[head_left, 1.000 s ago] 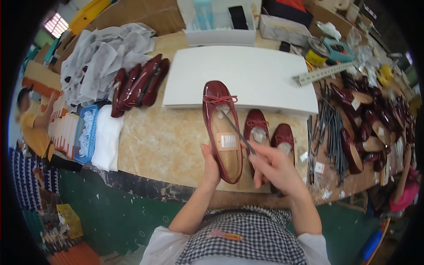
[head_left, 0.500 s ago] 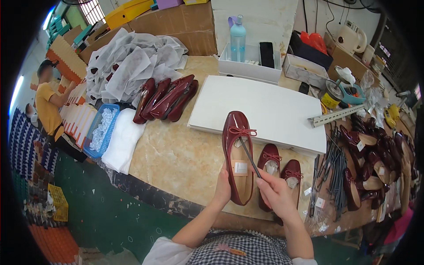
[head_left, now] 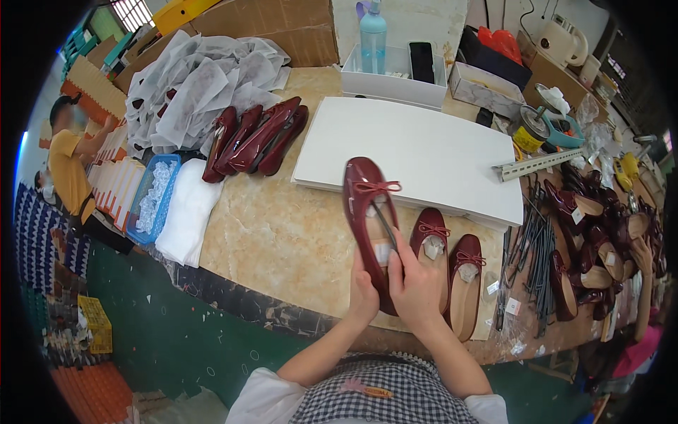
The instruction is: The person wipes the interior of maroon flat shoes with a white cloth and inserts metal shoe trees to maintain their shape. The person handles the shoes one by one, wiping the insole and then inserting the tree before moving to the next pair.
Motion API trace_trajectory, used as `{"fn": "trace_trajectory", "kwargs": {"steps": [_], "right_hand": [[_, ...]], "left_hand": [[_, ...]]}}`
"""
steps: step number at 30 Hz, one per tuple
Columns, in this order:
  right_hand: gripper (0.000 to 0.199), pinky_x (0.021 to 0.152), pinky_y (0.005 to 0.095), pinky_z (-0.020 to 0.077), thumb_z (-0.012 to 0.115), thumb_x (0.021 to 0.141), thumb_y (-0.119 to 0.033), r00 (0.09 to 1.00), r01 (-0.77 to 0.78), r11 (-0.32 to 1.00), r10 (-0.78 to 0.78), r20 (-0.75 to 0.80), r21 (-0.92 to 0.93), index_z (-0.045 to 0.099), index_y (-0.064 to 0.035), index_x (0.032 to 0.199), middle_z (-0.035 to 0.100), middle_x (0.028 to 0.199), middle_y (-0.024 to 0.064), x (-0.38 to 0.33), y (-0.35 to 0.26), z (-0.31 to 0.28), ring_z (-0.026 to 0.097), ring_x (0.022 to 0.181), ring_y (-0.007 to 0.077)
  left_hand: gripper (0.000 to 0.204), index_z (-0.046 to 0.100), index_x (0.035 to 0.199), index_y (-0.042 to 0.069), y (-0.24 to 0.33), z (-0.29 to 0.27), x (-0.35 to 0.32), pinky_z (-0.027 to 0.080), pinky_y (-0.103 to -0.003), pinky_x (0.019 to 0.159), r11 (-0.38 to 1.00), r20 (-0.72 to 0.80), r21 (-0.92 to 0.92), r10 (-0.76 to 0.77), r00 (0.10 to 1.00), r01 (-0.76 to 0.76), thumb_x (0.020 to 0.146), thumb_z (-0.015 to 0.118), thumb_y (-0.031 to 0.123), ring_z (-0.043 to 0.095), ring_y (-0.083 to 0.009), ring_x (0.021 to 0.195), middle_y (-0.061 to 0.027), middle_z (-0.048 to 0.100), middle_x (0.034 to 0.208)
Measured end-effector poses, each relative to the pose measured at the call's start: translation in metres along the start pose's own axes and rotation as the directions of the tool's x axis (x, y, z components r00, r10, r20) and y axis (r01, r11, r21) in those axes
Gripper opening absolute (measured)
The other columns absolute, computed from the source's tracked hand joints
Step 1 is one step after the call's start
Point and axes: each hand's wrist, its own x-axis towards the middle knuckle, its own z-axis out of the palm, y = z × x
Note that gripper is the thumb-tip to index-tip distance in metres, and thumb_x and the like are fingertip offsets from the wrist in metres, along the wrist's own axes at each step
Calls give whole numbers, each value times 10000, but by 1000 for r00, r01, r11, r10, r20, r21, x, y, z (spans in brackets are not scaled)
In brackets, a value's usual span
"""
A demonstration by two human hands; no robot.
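Note:
My left hand (head_left: 362, 293) is closed on the side of a dark red patent ballet flat (head_left: 361, 206) with a bow. The shoe is raised, toe pointing away, with crumpled paper in its toe and a pale label on the insole. In my right hand (head_left: 419, 291) is a thin dark rod (head_left: 384, 221), its far end inside the shoe's opening near the toe. My right fingers cover part of the insole and the heel side. Two matching flats, a nearer one (head_left: 430, 223) and another (head_left: 465, 290), lie just right of my hands.
A stack of white sheets (head_left: 409, 134) lies beyond the shoe. More red flats (head_left: 265, 141) rest at left beside white wrapping (head_left: 205, 85). A blue basket (head_left: 169, 169) stands further left. Dark rods (head_left: 540, 275) and piled shoes (head_left: 600, 247) lie at right, where another person's hand (head_left: 641, 254) reaches in.
My right hand has moved up and left, bringing the rod lower along the shoe's opening. The shoe has tilted slightly left. At the right edge, another person's hand has come up to the shoe pile.

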Motion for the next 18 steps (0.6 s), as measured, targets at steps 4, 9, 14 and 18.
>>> {"fn": "trace_trajectory", "kwargs": {"steps": [4, 9, 14, 18], "right_hand": [[433, 492, 388, 481, 591, 901, -179, 956, -47, 990, 84, 282, -136, 531, -31, 1304, 607, 591, 131, 0, -25, -31, 619, 522, 281], [411, 642, 292, 505, 615, 898, -122, 987, 7, 978, -41, 158, 210, 548, -62, 1300, 704, 945, 127, -9, 39, -88, 630, 689, 205], [289, 753, 364, 506, 605, 887, -163, 830, -547, 814, 496, -255, -197, 646, -43, 1146, 680, 1032, 148, -78, 222, -200, 658, 896, 309], [254, 751, 468, 513, 603, 891, -271, 638, -736, 432, 699, -322, -521, 642, -42, 994, 677, 928, 184, -115, 301, -221, 648, 858, 380]], "left_hand": [[790, 369, 1384, -4, -20, -2, -9, 464, -348, 940, 895, 133, -271, -330, 935, 355, 958, 217, 643, 577, -222, 1104, -155, 566, 1230], [761, 513, 1284, 42, -29, -67, 3, 519, -320, 755, 660, 331, -348, -578, 745, 666, 885, 388, 678, 611, -190, 936, -95, 630, 1103], [321, 616, 1162, 13, 8, -171, 16, 470, -325, 826, 371, -106, 920, -80, 991, 128, 881, 592, 168, 604, -234, 910, -129, 629, 970], [300, 607, 1187, 27, 33, -127, 19, 455, -291, 628, 300, -13, 953, 142, 990, -31, 903, 556, 109, 543, -153, 678, -67, 587, 796]]}}
